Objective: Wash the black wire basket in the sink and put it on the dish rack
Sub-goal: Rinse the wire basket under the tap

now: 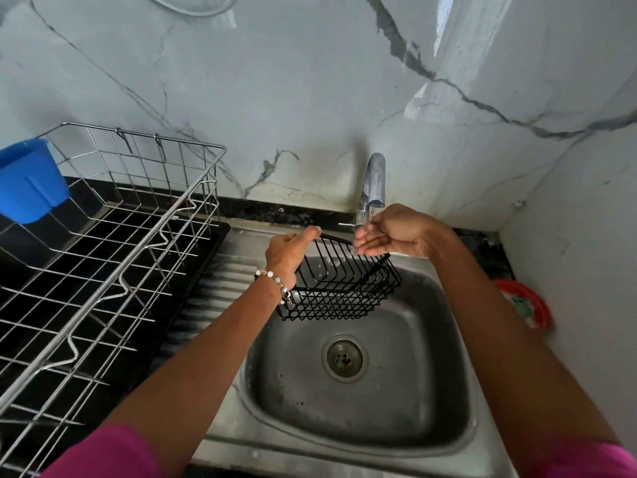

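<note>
A left hand (287,251) grips the black wire basket (344,288) (tilted over the sink (444,374)) while the right hand (393,232) cups, fingers relaxed, beneath the faucet (374,182).

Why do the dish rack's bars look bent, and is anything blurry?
Head view: the wide-angle lens bows the dish rack near the edge; the black wire basket and left hand are sharp; only the water at the right hand smears; daylight glares on the wall.
</note>
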`<state>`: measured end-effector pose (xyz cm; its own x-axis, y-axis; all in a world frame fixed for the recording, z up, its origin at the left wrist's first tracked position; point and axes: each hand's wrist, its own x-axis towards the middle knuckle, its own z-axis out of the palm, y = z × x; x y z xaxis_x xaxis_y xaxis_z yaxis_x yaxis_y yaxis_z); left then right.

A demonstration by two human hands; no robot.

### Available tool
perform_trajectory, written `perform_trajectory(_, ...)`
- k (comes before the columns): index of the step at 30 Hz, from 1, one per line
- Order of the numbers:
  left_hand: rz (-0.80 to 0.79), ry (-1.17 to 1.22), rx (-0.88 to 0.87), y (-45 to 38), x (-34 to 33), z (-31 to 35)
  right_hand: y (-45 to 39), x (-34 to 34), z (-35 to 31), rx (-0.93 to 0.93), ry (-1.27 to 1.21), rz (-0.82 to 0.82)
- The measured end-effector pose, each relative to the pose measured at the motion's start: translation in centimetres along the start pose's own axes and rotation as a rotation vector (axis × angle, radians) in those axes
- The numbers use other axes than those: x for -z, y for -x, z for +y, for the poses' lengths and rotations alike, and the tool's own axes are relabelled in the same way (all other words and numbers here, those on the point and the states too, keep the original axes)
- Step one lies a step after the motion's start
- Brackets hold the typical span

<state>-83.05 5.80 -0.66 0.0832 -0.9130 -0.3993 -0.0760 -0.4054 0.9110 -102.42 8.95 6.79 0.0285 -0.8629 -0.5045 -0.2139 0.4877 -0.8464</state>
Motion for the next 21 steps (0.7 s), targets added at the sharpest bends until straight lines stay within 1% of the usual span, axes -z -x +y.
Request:
perform_trajectory(1, -0.006, 0.007, 0.009, 0.05, 0.01, -0.01, -0.09, 0.04, 0.19, -0.011, 0.063, 0.060)
perform_trajectory(2, -0.011, 0.010, 0.015, 0.12, 0.03, 0.06, -0.04, 0.04, 0.27, -0.006, 0.063, 0.067)
perform_trajectory(3, -0.013, 0.011, 0.019, 0.16, 0.07, 0.18, 0.00, 0.07, 0.24, 0.012, 0.012, 0.021)
perform_trajectory(5, -0.007, 0.016, 0.021, 0.20, 0.11, 0.42, 0.41, 0.07, -0.13, 0.053, -0.120, -0.141)
perform_trajectory(6, -0.003, 0.019, 0.027, 0.23, 0.13, 0.46, 0.67, 0.00, -0.29, 0.056, -0.130, -0.191)
perform_trajectory(7, -0.004, 0.019, 0.037, 0.26, 0.16, 0.40, 0.70, -0.04, -0.24, 0.046, -0.086, -0.193)
perform_trajectory(10, -0.027, 0.022, 0.064, 0.39, 0.31, 0.22, 0.31, -0.03, 0.50, 0.004, 0.128, -0.086)
perform_trajectory(11, -0.033, 0.017, 0.066, 0.44, 0.37, 0.22, 0.26, 0.01, 0.61, 0.004, 0.138, -0.072)
perform_trajectory(14, -0.029, 0.005, 0.049, 0.59, 0.48, 0.41, 0.55, 0.02, 0.28, 0.040, -0.021, -0.145)
perform_trajectory(15, -0.027, -0.001, 0.045, 0.64, 0.51, 0.43, 0.54, -0.01, 0.20, 0.039, -0.053, -0.142)
perform_trajectory(18, -0.042, -0.001, 0.057, 0.69, 0.65, 0.40, 0.18, 0.00, 0.38, 0.001, 0.033, 0.001)
perform_trajectory(19, -0.045, -0.002, 0.061, 0.72, 0.71, 0.41, 0.06, 0.05, 0.41, 0.007, 0.030, 0.024)
perform_trajectory(21, -0.037, -0.004, 0.055, 0.72, 0.87, 0.53, 0.04, 0.10, 0.08, 0.048, -0.106, -0.038)
